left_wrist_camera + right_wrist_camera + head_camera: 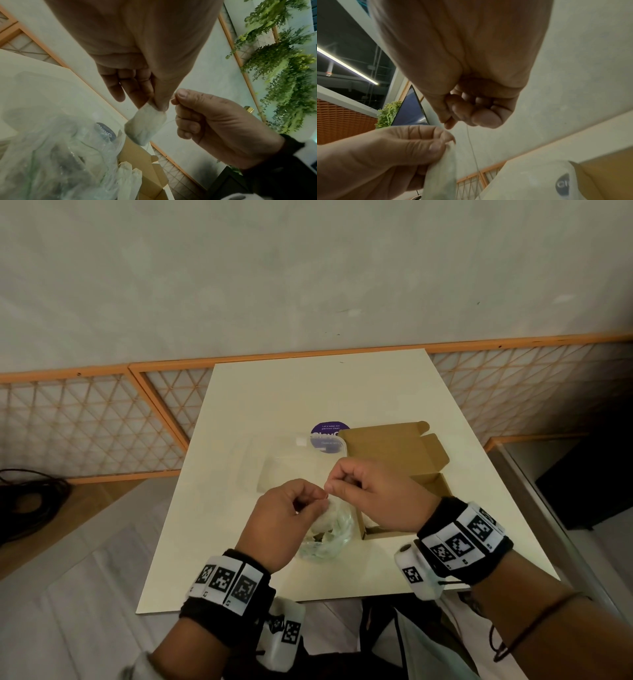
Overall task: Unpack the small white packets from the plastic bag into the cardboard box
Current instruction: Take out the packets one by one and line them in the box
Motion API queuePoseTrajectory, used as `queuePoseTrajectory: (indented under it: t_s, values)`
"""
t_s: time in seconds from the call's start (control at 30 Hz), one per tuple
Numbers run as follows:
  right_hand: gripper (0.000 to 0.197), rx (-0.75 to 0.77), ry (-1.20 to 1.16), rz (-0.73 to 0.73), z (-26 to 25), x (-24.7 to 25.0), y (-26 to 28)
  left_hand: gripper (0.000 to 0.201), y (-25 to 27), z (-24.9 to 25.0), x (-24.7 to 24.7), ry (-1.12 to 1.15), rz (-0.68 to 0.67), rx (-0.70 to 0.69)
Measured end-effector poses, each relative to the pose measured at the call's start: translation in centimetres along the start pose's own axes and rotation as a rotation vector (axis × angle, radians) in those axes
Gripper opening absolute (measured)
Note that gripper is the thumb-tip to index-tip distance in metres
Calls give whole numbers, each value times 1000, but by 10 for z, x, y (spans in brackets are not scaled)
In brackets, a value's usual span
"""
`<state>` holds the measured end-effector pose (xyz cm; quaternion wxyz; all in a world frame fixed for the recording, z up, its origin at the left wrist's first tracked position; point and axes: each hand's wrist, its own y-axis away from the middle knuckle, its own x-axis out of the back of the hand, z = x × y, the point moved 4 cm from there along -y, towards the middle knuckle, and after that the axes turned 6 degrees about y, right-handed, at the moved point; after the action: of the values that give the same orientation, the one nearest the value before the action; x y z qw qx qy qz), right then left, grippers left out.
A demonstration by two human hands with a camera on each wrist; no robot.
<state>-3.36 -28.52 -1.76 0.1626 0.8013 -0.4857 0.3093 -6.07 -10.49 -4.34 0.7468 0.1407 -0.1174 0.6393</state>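
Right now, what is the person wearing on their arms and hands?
The hands are bare. Each wrist wears a black band covered in white tiles with black square code patterns, plus a small white camera box hanging below. The right forearm has a thin dark cord bracelet. A pale sleeve peeks at the left arm.

A round purple sticker (329, 432) on the white table (274, 392), partly behind clear plastic, carries small white print that seems to read "Let's keep our pantries clean"; the larger word below it is cut off and blurred. Black-and-white square code markers sit on both wristbands (460, 539), with no legible words.
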Motion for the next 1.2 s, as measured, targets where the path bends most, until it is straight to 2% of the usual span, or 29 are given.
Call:
queuePoseTrajectory:
  t_s: [0.13,0.3,0.43,0.53,0.6,0.63,0.73,0.83,1.0,1.2]
  values:
    - [17,15,43,18,-6,7,-3,8,4,8,-3,-53,-32,-60]
    - [14,14,-38,55,3,3,-13,6,9,24,-2,-115,46,-206]
    - [19,-21,-128,5,19,-15,-18,5,7,31,4,24,94,-223]
    - [17,-69,-149,-40,34,-30,-16,5,4,31,7,250,84,-141]
    - [23,-94,-123,-56,43,-41,-14,5,4,31,11,322,117,-110]
    - [24,-113,-98,-58,49,-46,-14,5,4,31,13,341,141,-110]
    - [11,-128,71,-23,62,-53,-12,6,8,30,23,341,210,-144]
    - [20,-80,287,-79,65,-69,-14,6,14,23,32,315,255,-147]
    - [28,-26,571,-201,57,-102,-26,14,20,-6,35,255,303,-66]
    - [29,-116,790,-246,61,-124,-37,10,25,-19,36,217,296,-31]
